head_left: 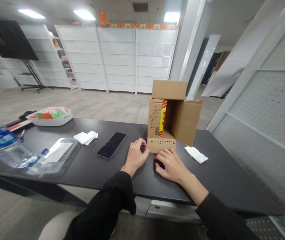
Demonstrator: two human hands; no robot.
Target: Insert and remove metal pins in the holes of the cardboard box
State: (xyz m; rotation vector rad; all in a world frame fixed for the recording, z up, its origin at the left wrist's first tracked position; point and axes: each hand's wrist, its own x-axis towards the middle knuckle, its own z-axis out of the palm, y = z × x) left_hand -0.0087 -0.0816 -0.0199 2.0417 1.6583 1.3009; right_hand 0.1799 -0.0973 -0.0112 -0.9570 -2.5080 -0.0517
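Note:
An open cardboard box (155,116) stands on the dark table (137,181), its opening turned toward me and its flaps spread. Small dark round pieces dot its left face, beside a yellow and red tape strip, and more line the front bottom flap. My left hand (136,155) is curled at the left corner of that flap, thumb and index finger pressed together; anything between them is too small to make out. My right hand (169,164) rests at the flap's front edge with its fingers bent and thumb apart, and its fingertips are partly hidden.
A phone (112,145) lies left of my hands, near a crumpled tissue (86,137). Farther left are a clear plastic case (56,156), a water bottle (5,143) and a white basket (54,120). Another tissue (196,155) lies right of the box.

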